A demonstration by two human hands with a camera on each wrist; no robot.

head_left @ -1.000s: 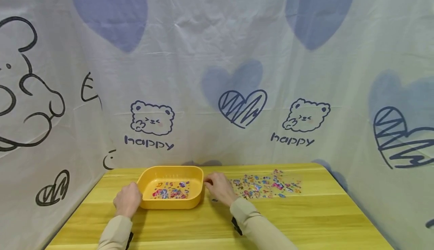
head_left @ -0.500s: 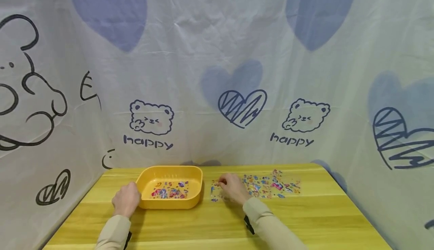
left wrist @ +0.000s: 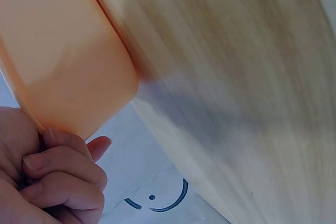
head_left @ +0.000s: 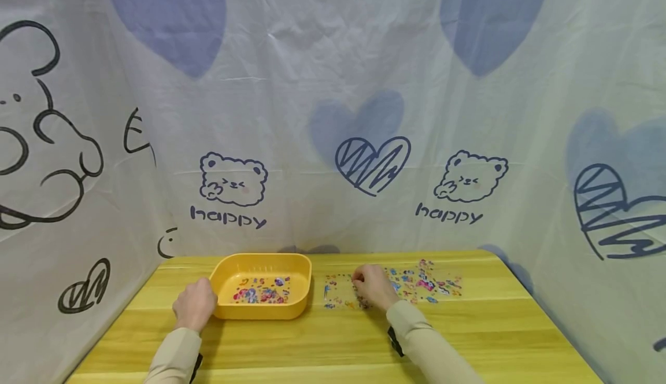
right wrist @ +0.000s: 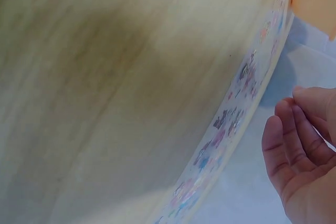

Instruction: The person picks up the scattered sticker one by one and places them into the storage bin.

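Note:
A yellow plastic basin (head_left: 260,313) stands on the table in the head view. My left hand (head_left: 195,304) grips its left rim; in the left wrist view the fingers (left wrist: 65,163) curl at the basin's corner. Inside the basin lies a clear sticker sheet (head_left: 262,291) with small colourful figures. To the right, clear sticker sheets (head_left: 426,284) lie in a row on the table. My right hand (head_left: 376,287) is over the left part of that row, covering some of it. In the right wrist view its fingers are loosely bent, thumb tip close to the index finger, with nothing visible between them.
The wooden table (head_left: 322,349) has yellow grain and reaches back to a hanging white cloth (head_left: 302,141) printed with hearts and bears. Similar cloth hangs at both sides. Dark straps (head_left: 395,342) show at both wrists.
My right hand has moved from beside the basin's right rim rightward along the sticker sheets, uncovering the leftmost ones. The left hand and the basin stay in place.

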